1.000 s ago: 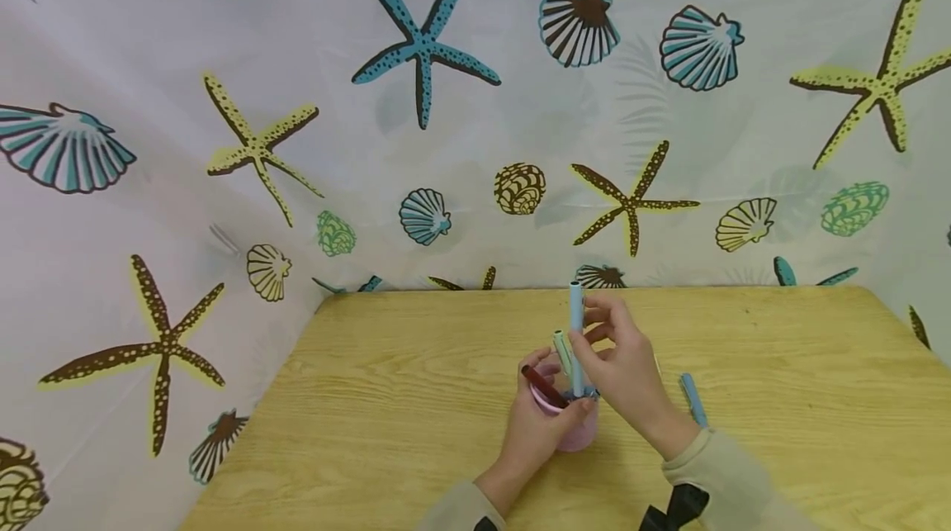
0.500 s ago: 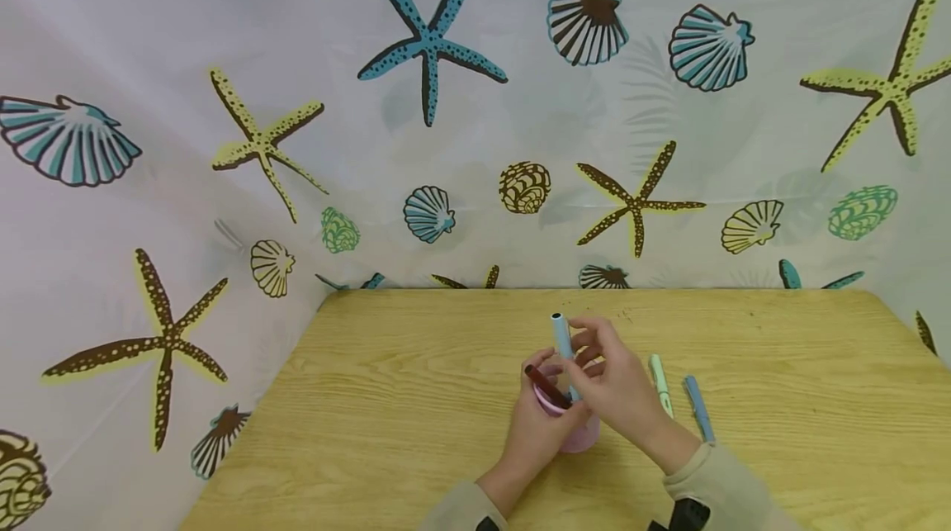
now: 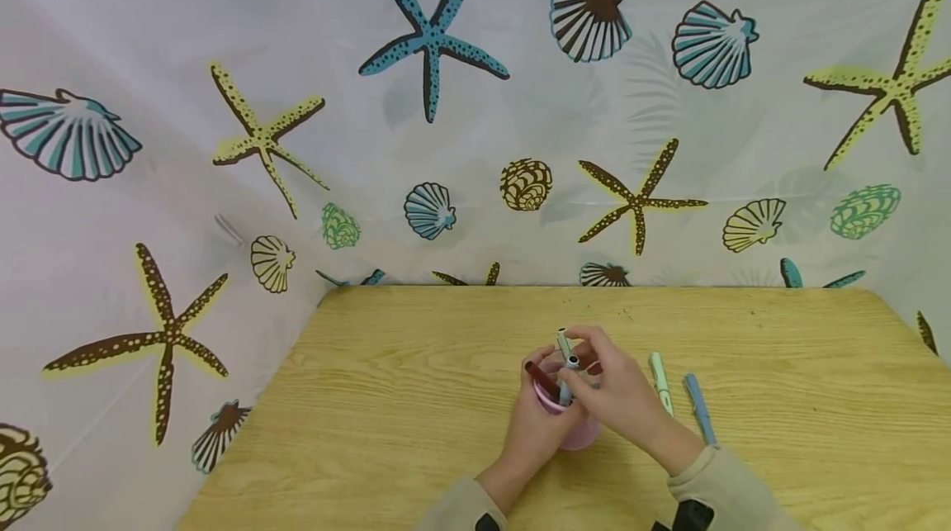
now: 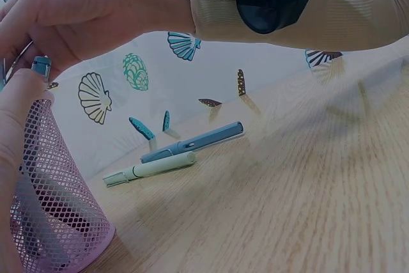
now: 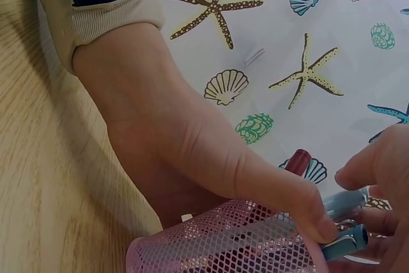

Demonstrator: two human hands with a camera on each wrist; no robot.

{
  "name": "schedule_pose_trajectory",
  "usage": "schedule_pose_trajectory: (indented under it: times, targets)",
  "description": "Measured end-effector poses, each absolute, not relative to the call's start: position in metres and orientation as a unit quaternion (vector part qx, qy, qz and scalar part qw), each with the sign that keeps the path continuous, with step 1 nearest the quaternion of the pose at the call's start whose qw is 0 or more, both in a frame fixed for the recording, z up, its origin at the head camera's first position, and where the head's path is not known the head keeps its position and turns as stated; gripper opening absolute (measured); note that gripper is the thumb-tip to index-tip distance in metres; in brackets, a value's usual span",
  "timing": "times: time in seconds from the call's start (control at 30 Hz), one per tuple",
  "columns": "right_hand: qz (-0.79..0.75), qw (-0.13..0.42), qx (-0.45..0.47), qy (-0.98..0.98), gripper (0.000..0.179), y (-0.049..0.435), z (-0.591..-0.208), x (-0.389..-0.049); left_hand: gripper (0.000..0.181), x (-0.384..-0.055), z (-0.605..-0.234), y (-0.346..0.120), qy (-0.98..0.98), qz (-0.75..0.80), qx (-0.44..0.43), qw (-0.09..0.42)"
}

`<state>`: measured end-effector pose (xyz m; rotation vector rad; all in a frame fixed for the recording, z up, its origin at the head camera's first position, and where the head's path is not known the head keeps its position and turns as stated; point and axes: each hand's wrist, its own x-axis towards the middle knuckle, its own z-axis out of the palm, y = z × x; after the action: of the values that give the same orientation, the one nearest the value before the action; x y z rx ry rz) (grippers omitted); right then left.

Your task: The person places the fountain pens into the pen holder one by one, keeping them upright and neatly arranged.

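A pink mesh pen cup (image 3: 583, 434) stands on the wooden table, my left hand (image 3: 537, 425) wrapped round it with the thumb at the rim. My right hand (image 3: 620, 391) is over the cup's mouth, thumb and fingers about a light blue pen (image 3: 568, 382) that is mostly down inside. Also in the cup are a dark red pen (image 3: 543, 380), leaning left, and a pale green pen (image 3: 563, 342). The right wrist view shows a teal pen cap (image 5: 347, 242) by the left thumb, with the right fingers (image 5: 377, 158) close by. Mesh partly hides the pens' lower parts.
To the right of the cup, a mint green pen (image 3: 660, 382) and a blue pen (image 3: 699, 408) lie side by side on the table (image 3: 386, 399). A white cloth (image 3: 475, 101) printed with starfish and shells hangs behind and at the sides.
The light blue pen, standing tall above the cup a second ago, has gone down into it with my right hand lowering. The mint green pen on the table has come into view.
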<state>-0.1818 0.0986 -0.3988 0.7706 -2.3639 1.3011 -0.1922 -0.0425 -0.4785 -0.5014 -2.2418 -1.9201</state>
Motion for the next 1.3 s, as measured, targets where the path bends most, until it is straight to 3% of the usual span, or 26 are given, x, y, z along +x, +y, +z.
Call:
schedule_pose_trajectory:
  times: [0.3,0.77,1.3]
  targets:
    - [0.471,0.174,0.242,-0.831,0.037,0.105,-0.400,-0.183,0.074,-0.184,-0.461,-0.043,-0.738,-0.652,-0.163,0.062]
    - [0.454,0.249,0.203,-0.831,0.025,0.126,-0.400,-0.187,0.073,-0.175,-0.444,-0.044,-0.737,-0.657,-0.151,0.049]
    - [0.430,0.220,0.139,-0.864,0.021,0.163,-0.407,-0.180,0.073,-0.172,-0.442,-0.042,-0.744,-0.652,-0.142,0.044]
